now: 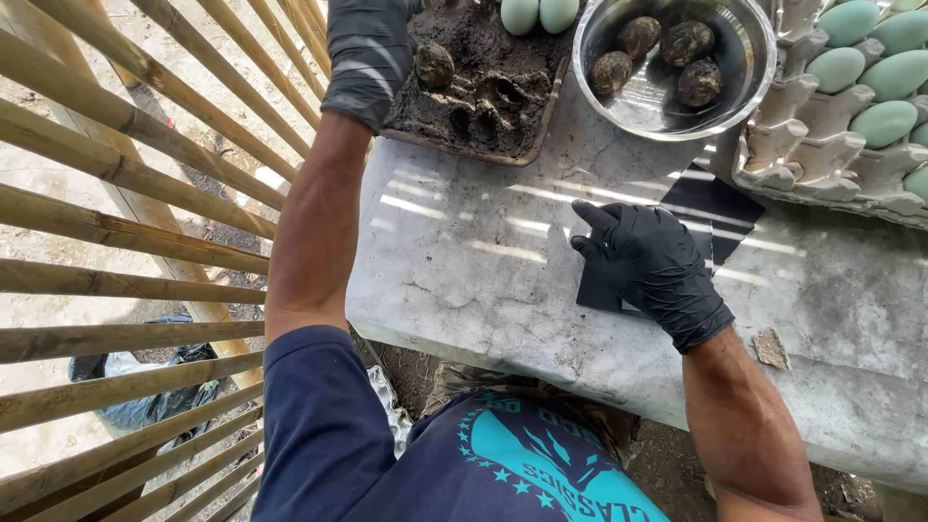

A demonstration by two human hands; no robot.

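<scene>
My left hand (370, 53), in a black glove, reaches to the left edge of a tray of dark mud (483, 106) and sits beside a mud-coated egg (434, 65); whether it grips anything is hidden. My right hand (646, 261), also gloved in black, rests with fingers spread on a black sheet (717, 208) lying on the grey stone table (464, 261). A steel bowl (739, 72) behind holds several mud-coated eggs (688, 43). Two pale green eggs (538, 14) lie at the tray's far end.
A grey egg carton (822, 159) with several pale green eggs (884, 123) stands at the back right. A bamboo slat fence (126, 242) runs along the left. A dark bag (145, 387) lies on the ground below it.
</scene>
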